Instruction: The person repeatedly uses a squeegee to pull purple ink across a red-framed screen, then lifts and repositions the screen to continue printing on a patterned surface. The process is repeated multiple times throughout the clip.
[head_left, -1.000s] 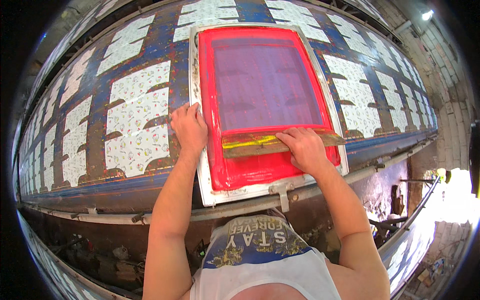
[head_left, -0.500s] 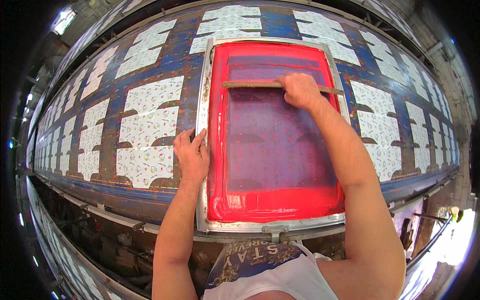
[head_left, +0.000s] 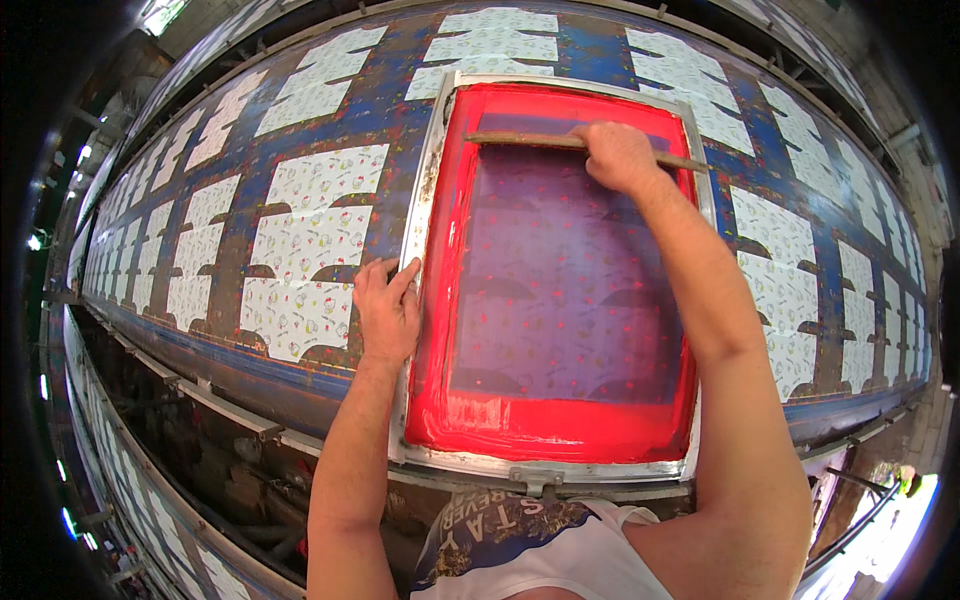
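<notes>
A silver-framed printing screen (head_left: 415,230) lies on the long table in front of me. Bright red ink (head_left: 560,432) pools along its near side and coats the inner borders. Through the purplish mesh (head_left: 560,260), darker notched shapes and red specks show. My right hand (head_left: 622,157) is closed round a wooden-looking squeegee (head_left: 525,140), which lies crosswise near the screen's far end, tilted slightly down to the right. Its lower edge is hidden. My left hand (head_left: 388,308) rests at the left side of the frame, fingers apart, one fingertip touching the metal.
Rows of white printed fabric pieces (head_left: 315,220) lie flat on the blue-brown stained table (head_left: 225,270), left, right and beyond the screen. A metal rail (head_left: 220,400) runs along the near table edge. A small metal bracket (head_left: 537,480) sits at the frame's near side.
My right hand has pushed the squeegee farther away, toward the screen's far end. My left hand stays beside the frame. The whole view has turned slightly.
</notes>
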